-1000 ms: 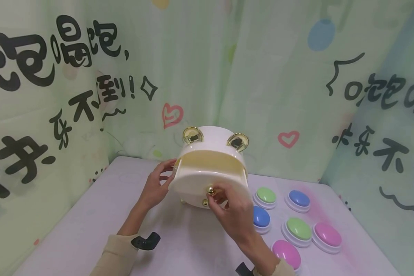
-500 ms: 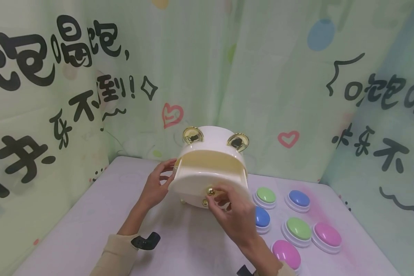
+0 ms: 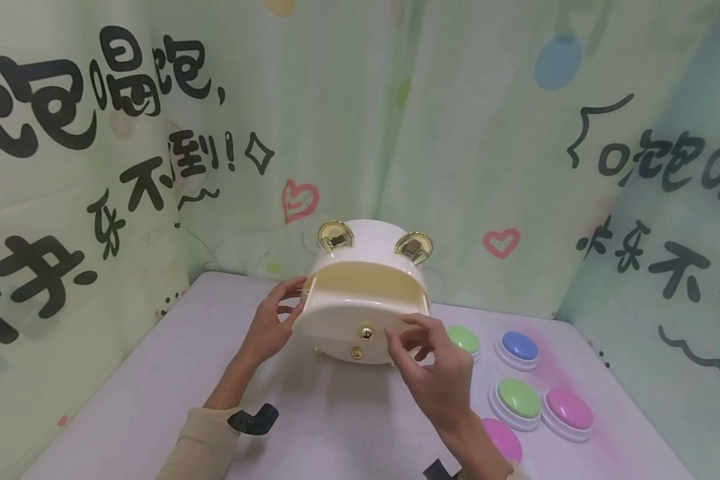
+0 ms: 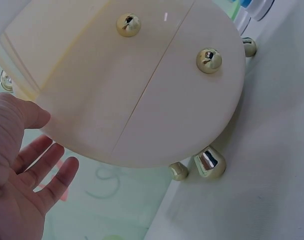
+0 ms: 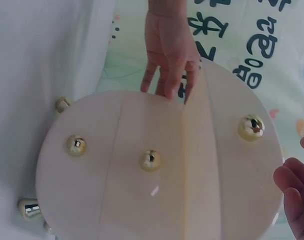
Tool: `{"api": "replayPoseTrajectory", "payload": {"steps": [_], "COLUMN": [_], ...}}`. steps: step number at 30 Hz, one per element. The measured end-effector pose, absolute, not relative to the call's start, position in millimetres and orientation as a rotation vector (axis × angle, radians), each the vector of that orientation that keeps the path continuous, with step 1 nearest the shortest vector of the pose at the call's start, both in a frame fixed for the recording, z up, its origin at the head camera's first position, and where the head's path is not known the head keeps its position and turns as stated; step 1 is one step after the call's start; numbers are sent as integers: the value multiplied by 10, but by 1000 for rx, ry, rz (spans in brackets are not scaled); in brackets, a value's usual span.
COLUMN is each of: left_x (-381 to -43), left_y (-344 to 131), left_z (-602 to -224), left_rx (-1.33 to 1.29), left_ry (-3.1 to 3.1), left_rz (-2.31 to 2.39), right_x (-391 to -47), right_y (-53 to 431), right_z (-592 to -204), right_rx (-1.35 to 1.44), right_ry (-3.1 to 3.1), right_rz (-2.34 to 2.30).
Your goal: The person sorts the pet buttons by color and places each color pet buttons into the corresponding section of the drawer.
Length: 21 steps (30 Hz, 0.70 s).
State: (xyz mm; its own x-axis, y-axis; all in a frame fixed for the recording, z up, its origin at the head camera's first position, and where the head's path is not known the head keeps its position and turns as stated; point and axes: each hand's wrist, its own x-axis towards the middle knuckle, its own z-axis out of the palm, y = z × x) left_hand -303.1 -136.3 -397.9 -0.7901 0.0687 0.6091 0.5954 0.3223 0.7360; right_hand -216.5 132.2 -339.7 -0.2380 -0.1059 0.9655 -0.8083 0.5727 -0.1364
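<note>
A white rounded drawer cabinet (image 3: 375,237) with gold ears, gold knobs and gold feet stands mid-table in the head view. One of its drawers (image 3: 336,319) is pulled out, showing a cream inside. My left hand (image 3: 274,325) is at the cabinet's left side; in the left wrist view its thumb (image 4: 34,114) lies by the drawer's edge, with relaxed fingers beside it. My right hand (image 3: 441,367), holding nothing, hovers to the right of the drawer's gold knob (image 3: 367,332), its fingers loosely bent. A lower gold knob (image 5: 76,145) shows in the right wrist view.
Several round push buttons on white bases stand right of the cabinet: green (image 3: 519,398), blue (image 3: 521,345) and pink (image 3: 569,407). The right forearm partly covers a nearer pink button (image 3: 504,441). Curtains (image 3: 456,167) with black lettering enclose the table.
My right hand has let go of the drawer's knob and moved right, off the drawer front, now covering a blue button. The left hand, cabinet and pulled-out drawer have stayed put.
</note>
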Motion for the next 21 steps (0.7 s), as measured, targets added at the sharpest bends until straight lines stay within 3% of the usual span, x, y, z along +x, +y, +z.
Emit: {"api": "replayPoseTrajectory", "payload": {"steps": [21], "left_x": [-3054], "left_y": [-1368], "left_z": [-4008], "left_rx": [-566], "left_ry": [-2124], "left_rz": [-1491], "right_x": [-2178], "right_y": [1894], "right_z": [-3228], "right_rx": [446], "right_ry": [-1715], "right_rz": [929]}}
